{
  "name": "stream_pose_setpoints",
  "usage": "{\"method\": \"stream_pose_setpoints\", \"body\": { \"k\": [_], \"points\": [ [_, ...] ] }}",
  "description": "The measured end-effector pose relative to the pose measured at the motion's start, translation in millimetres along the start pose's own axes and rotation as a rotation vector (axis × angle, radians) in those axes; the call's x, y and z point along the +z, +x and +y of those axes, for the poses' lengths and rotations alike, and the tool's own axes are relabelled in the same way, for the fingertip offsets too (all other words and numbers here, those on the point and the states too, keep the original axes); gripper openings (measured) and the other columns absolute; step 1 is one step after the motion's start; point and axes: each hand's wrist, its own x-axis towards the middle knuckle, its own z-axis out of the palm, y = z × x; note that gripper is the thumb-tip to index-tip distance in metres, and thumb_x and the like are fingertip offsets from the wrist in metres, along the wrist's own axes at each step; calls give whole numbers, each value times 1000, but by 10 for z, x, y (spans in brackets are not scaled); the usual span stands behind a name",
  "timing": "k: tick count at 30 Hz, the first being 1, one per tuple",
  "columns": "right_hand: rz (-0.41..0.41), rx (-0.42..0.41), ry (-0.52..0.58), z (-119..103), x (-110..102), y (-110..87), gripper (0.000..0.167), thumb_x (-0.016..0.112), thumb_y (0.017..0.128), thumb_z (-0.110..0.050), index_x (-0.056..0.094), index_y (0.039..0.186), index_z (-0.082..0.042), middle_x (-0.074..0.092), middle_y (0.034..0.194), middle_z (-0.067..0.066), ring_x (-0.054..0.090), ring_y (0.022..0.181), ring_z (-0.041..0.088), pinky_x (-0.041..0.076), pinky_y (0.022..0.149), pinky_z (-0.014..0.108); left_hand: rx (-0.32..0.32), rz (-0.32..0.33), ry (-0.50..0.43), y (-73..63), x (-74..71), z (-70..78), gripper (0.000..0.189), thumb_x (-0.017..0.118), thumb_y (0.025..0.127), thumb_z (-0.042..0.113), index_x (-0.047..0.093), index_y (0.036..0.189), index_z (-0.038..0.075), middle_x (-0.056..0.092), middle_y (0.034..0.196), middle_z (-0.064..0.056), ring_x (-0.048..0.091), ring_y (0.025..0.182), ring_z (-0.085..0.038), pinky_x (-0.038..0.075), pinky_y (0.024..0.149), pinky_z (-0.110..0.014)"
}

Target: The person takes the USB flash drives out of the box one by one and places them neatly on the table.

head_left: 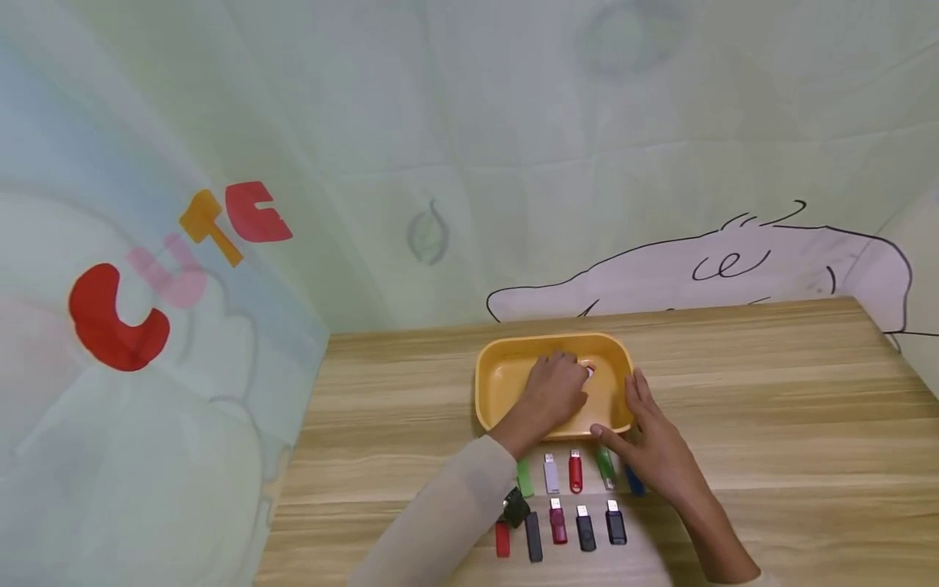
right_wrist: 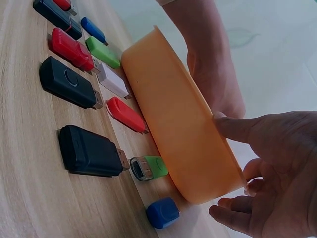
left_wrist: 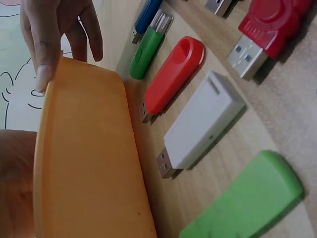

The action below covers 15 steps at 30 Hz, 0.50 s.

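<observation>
My left hand [head_left: 555, 388] reaches down into a yellow-orange plastic basin [head_left: 506, 346], back of the hand up and fingers bent toward the bottom. Right beside its fingers shows a small red-and-white thing [head_left: 590, 372]; I cannot tell whether the fingers hold it. At the basin's front right corner, my right hand [head_left: 656, 444] holds the rim, thumb on the front edge and fingers along the outer right side. Close before the basin lie a white USB stick [left_wrist: 205, 121], a red one [left_wrist: 174, 74], a green one [left_wrist: 151, 47] and a blue one [right_wrist: 162, 213].
Nearer the body, a second row has a dark red USB stick [right_wrist: 72, 48], black sticks [right_wrist: 91, 152] and a small red one [head_left: 502, 540]. A light green stick [left_wrist: 247, 198] lies partly behind the left sleeve. Beyond the wooden table [head_left: 770, 391] hangs a printed cloth [head_left: 367, 244].
</observation>
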Motion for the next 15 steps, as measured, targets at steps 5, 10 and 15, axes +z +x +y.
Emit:
{"method": "stream_pose_setpoints", "body": {
  "k": [5,10,15],
  "points": [
    [1,-3,11,-1,-4,2,105,73,98,-49,10,168,-5,-2,178,16,10,161,50,19,124,68,14,-4,-6,-39,-11,26,18,72,101,34,80,105,19,72,108,1,63,103,-17,51,93,-34],
    [1,6,13,-6,-2,5,106,74,98,-50,8,169,-6,-2,178,15,10,161,50,19,124,68,24,0,-17,-54,-37,22,19,72,101,34,81,109,20,72,108,1,63,103,-17,52,93,-34],
    [5,7,15,-2,3,1,107,74,97,-50,9,169,-6,-2,178,14,10,162,49,19,124,68,27,11,3,-25,-51,-41,22,74,99,36,79,111,18,70,109,1,64,102,-17,53,89,-34]
  ]
}}
